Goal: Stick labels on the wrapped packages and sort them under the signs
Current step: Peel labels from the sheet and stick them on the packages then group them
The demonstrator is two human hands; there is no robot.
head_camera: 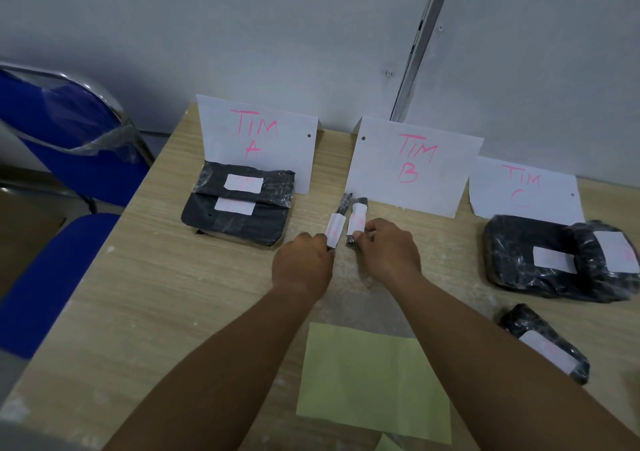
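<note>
Beyond our left hand [302, 263] and right hand [389, 253], three paper signs stand on the pale wood-grain bench [156, 312]: TIM A [259, 132], TIM B [412, 163], TIM C [523, 187]. Stacked black packages [239, 204] lie left of the left hand. Two overlapping packages [519, 277] lie right of the right hand, a lone package [543, 343] nearer us. A yellow-green sheet [374, 374] lies between our forearms.

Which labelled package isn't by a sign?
The lone package at the right, nearer the camera than the TIM C pile; the rest sit close to signs.

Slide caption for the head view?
Left hand and right hand hold slim labelled packages in front of the TIM B sign.
</note>
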